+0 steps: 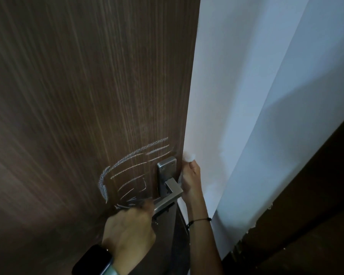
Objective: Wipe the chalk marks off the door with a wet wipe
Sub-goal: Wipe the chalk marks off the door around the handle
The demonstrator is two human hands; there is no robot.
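Item: chalk marks, pale scribbled strokes on the brown door, set just left of the metal handle plate; long axes run roughly left to right, rising toward the right.

Item: wet wipe, a white wad held at the door's right edge, pinched in the curled fingers of the right hand.

Item: left hand, curled around the lever, its grip partly blurred.

Relation: the marks are found left of the wipe, beyond the handle plate; the right hand is judged the nearer wiping hand.
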